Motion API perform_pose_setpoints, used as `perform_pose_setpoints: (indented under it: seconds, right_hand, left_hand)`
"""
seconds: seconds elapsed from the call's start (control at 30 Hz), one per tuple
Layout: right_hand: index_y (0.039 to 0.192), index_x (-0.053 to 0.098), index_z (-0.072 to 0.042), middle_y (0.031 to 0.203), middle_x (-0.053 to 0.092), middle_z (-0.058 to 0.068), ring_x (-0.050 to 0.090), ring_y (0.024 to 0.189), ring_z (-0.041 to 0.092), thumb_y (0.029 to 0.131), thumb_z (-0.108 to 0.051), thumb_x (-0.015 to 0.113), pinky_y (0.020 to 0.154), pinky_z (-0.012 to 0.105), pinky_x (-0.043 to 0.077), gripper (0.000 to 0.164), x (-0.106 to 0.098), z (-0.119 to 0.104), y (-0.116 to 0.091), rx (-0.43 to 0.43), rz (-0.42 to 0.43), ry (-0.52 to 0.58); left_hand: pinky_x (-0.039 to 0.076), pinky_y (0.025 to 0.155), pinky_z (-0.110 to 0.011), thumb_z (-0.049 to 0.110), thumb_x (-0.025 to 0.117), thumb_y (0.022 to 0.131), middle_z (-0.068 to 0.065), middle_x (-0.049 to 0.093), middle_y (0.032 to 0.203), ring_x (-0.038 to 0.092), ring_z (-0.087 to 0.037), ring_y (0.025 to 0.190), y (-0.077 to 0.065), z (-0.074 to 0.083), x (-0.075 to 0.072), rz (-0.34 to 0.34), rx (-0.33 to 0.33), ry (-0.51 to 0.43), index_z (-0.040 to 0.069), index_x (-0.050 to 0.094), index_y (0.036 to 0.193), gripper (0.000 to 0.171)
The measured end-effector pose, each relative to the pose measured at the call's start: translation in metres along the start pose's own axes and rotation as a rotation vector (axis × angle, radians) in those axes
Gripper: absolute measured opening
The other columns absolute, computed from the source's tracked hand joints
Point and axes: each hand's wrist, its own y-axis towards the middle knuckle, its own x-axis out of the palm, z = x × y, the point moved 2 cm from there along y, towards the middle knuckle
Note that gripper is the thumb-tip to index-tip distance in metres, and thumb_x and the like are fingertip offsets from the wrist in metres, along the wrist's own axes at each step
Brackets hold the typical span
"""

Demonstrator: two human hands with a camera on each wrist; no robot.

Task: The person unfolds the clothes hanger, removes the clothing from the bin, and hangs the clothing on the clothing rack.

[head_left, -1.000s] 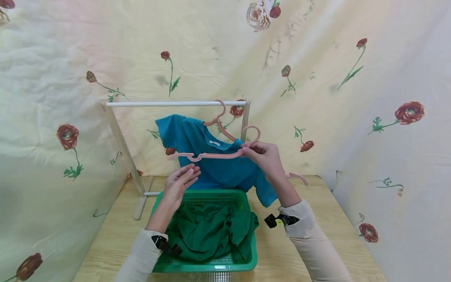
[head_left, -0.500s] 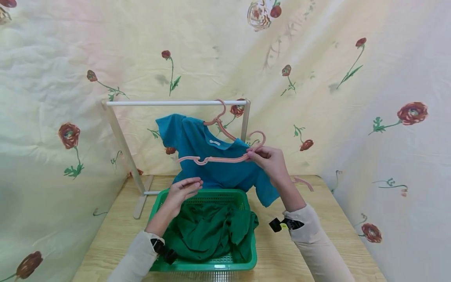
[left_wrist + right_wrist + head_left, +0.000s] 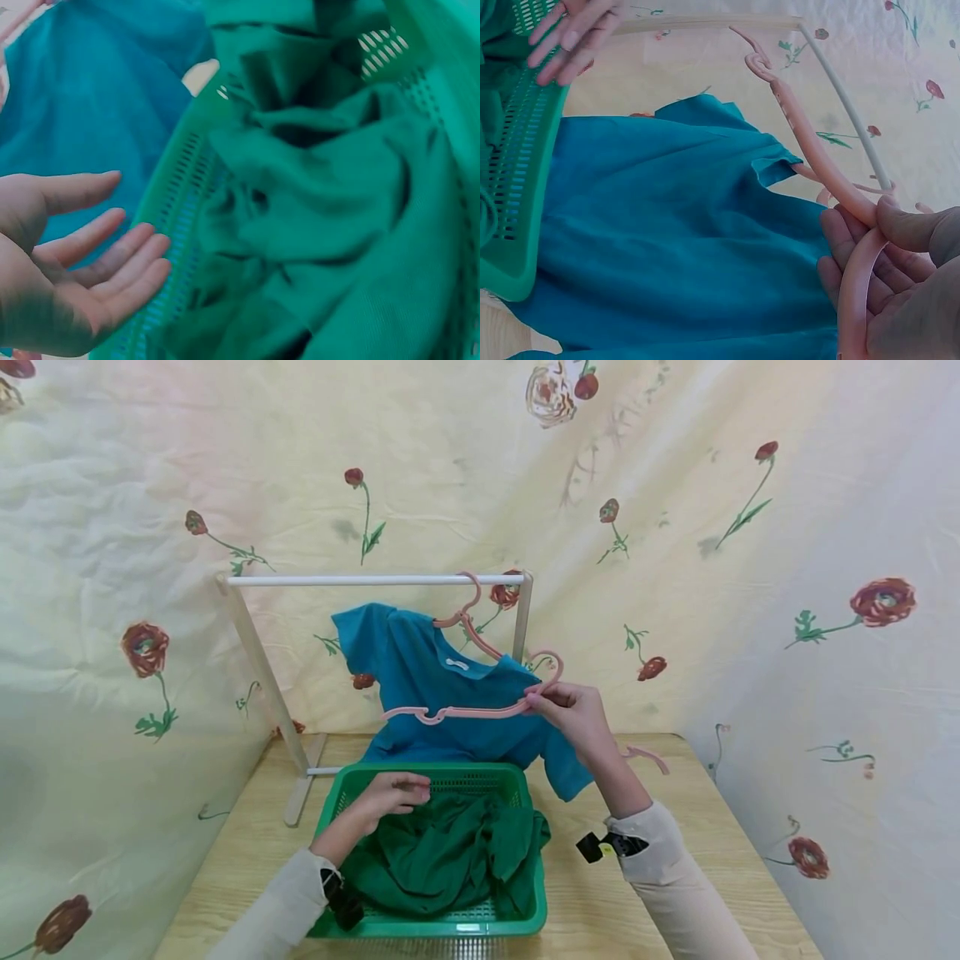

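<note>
the right hand point(image 3: 573, 714) holds a pink hanger point(image 3: 483, 712) in its grip, with the thumb and the fingers pinching it near the base of the hook. this hanger is in the air, in front of a blue shirt point(image 3: 465, 743); its hook points upward, and one of its arms, with a small curl in it, extends toward the left side. another pink end shows past the right forearm. the left hand point(image 3: 393, 795) holds nothing: its grip is wide, the fingers are relaxed and rather straight, and the thumb stands apart from them in the left wrist view. this hand is over the left part of a green basket point(image 3: 427, 931), but i cannot tell if it touches the basket wall. inside the basket lies a crumpled dark green cloth point(image 3: 457, 860), partly over the right rim. the blue shirt is behind the basket, on a second pink hanger point(image 3: 481, 641), which is hooked on the white bar point(image 3: 337, 581) of a rack, near its right end. the basket and the rack stand on a wooden counter point(image 3: 585, 910), before a curtain point(image 3: 675, 410) with printed flowers.
</note>
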Motion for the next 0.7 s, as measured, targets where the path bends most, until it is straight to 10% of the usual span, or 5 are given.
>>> perform_pose_setpoints:
  seconds: [0.27,0.7]
  right_hand:
    - [0.120,0.065,0.016,0.097,0.079,0.004,0.075,0.089,0.008,0.100,-0.015,0.066,0.090,0.022,0.059,0.037,0.000,0.005,-0.002,0.015,-0.012,0.018]
    - [0.119,0.064,0.017,0.097,0.079,0.006,0.075,0.088,0.008,0.100,-0.013,0.065,0.088,0.023,0.059,0.036,-0.001,0.008,-0.007,0.033,-0.007,0.029]
  left_hand:
    - [0.053,0.105,-0.051,0.014,0.069,0.096,-0.024,0.060,0.139,0.066,-0.031,0.119,-0.001,-0.014,0.003,-0.138,-0.094,0.158,-0.007,0.057,0.138,0.048]
    - [0.058,0.095,-0.046,0.009,0.073,0.092,-0.013,0.076,0.112,0.070,-0.032,0.113,0.007,-0.027,0.009,-0.123,-0.144,0.226,-0.009,0.061,0.132,0.045]
